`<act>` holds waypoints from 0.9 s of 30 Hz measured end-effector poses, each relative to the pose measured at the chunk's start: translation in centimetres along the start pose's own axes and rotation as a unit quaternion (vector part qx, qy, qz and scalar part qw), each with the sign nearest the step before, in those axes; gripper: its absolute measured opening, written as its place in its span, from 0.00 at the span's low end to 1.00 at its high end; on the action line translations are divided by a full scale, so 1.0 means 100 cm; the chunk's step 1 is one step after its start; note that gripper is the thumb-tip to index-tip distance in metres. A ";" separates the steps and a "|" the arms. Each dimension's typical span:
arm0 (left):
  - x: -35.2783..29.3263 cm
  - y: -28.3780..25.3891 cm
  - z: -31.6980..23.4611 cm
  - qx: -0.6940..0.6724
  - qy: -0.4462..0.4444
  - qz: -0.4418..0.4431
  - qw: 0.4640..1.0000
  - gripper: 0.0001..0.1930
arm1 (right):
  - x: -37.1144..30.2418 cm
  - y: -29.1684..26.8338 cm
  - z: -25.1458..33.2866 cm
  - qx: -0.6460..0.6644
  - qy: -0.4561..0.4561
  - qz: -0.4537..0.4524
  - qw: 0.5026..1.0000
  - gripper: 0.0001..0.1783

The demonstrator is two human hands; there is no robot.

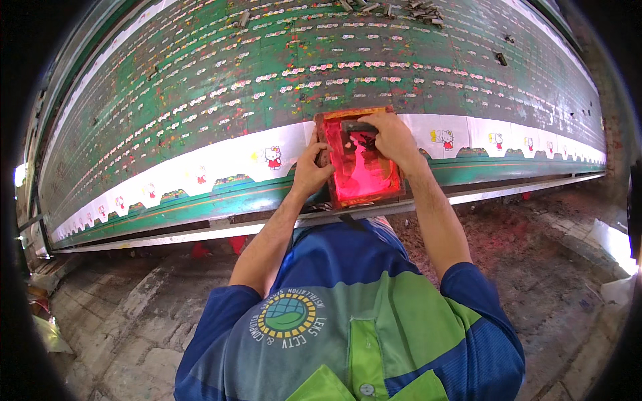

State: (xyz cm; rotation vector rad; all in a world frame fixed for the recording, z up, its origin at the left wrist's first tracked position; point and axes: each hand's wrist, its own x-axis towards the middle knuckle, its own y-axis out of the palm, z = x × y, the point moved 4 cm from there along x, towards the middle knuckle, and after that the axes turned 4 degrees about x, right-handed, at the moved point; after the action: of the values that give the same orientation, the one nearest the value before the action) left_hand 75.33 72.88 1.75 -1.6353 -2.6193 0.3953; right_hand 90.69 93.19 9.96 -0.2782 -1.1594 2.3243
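Note:
A small wooden printing screen [370,200] lies over the white printed strip [234,158] at the near edge of a long green table. Wet pink-red ink [361,179] covers much of its mesh. My left hand [311,168] is closed round the frame's left side. At the frame's far end, my right hand [394,139] grips a dark, flat squeegee [359,125] that rests inside the frame on the ink. Its fingers partly hide the squeegee. Cartoon figures in red and yellow [272,157] show on the strip to both sides of the screen.
The green table [267,73] curves away left and right, marked with rows of small white prints and paint specks. Small metal pieces [424,12] lie in a pile at its far side. A pale rail [167,233] runs along the near edge, above a dusty, stained floor [120,301].

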 end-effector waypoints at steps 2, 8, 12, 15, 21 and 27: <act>-0.002 0.001 0.005 0.007 -0.017 0.007 1.000 0.23 | 0.009 -0.001 -0.001 -0.004 0.046 0.062 0.997 0.24; -0.001 0.000 -0.003 0.011 0.033 -0.010 0.999 0.22 | -0.065 0.010 0.025 -0.003 0.006 0.019 1.000 0.25; -0.002 0.000 -0.005 0.018 0.057 -0.031 0.998 0.21 | -0.106 0.013 0.045 -0.006 0.035 0.016 0.999 0.28; -0.002 0.002 -0.007 0.002 0.043 -0.031 0.999 0.21 | -0.113 0.012 0.049 -0.005 0.047 0.015 0.999 0.31; -0.001 0.024 -0.033 0.047 0.076 -0.062 0.994 0.22 | -0.127 -0.010 0.028 0.030 0.021 -0.018 0.999 0.31; 0.019 0.127 -0.076 0.067 0.101 -0.069 0.990 0.21 | -0.166 -0.079 -0.046 0.028 0.025 -0.053 0.998 0.32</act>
State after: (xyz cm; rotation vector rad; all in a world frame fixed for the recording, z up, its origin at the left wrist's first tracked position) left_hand 86.87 81.36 6.02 -1.3663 -2.4793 0.3697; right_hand 109.36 91.30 12.57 -0.2484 -1.0564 2.2409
